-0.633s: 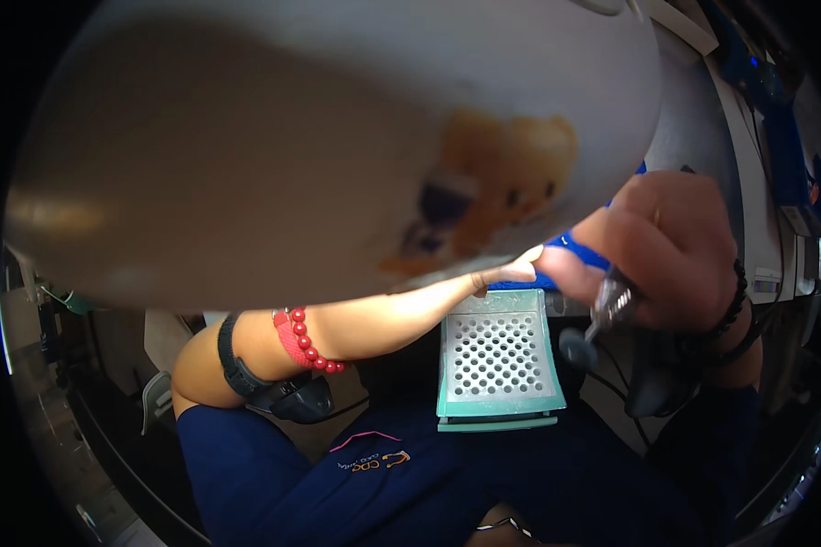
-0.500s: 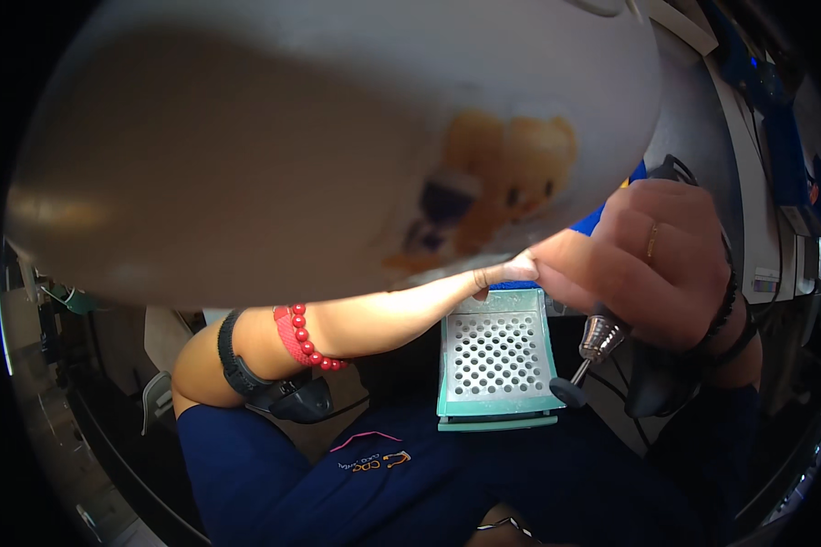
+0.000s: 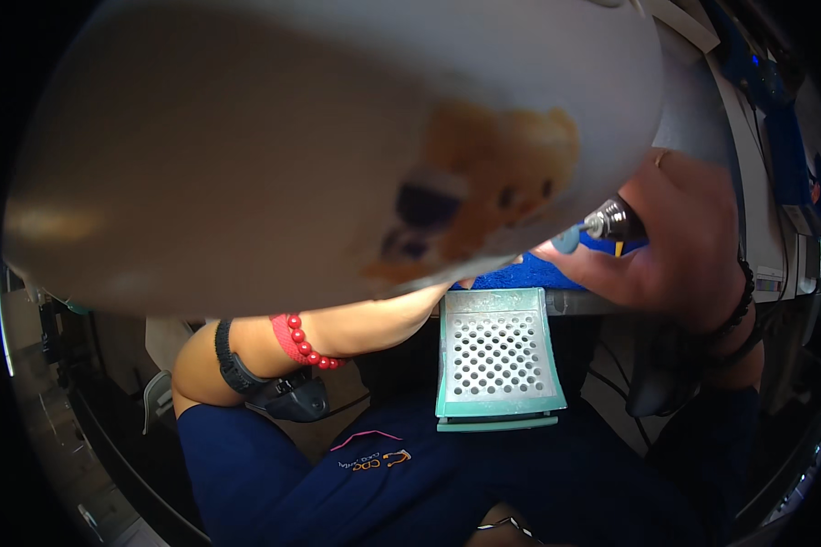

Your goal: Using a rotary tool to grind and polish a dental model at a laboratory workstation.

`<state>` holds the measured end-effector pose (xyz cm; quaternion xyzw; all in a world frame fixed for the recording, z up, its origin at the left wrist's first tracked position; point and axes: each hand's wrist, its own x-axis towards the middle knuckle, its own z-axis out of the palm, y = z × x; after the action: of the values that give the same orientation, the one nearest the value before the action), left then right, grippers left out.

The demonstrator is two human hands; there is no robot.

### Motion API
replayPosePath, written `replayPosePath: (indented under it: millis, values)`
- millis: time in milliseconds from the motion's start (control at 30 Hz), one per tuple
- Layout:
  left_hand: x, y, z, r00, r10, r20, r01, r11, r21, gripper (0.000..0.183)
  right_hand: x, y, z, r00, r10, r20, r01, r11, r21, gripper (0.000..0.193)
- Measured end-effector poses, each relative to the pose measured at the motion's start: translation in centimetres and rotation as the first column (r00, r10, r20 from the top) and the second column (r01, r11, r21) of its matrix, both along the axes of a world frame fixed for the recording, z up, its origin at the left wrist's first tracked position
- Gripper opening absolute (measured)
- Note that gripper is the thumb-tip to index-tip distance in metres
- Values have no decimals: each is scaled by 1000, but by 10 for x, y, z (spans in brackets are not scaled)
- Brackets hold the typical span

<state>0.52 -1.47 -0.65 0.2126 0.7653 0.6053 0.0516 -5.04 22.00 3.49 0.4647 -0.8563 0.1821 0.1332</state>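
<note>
My right hand [image 3: 684, 228] is wrapped round a rotary handpiece [image 3: 618, 221] with a shiny metal collar. From its tip a thin shaft carries a small blue-grey disc [image 3: 566, 240], which lies close to the lower edge of a large pale shade [image 3: 274, 182]. My left hand [image 3: 429, 305] reaches in under that shade. Its fingers are almost wholly hidden, so whatever they hold does not show. Below the hands, a pale green tray [image 3: 502, 407] with a perforated metal top sticks out toward me.
The pale shade, with a blurred cartoon bear on it, covers much of the upper view. Blue cloth [image 3: 511, 275] lies behind the tray at the bench edge. Blue boxes [image 3: 789, 155] and cables stand at the far right.
The handpiece has swung up from beside the tray, its disc now near the shade's edge. My right hand has turned, and my left hand has drawn back leftward, further under the shade.
</note>
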Motion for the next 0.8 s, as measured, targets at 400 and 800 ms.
replayPosePath:
  millis: [400,800]
  values:
    - [4,10,10,999,15,-49,-7,988,153,9,-1,-2,2,1000,25,-18,-24,998,57,40]
    - [1,3,-2,983,-111,144,89,985,149,18,-2,0,-7,1000,-2,-27,3,999,48,29]
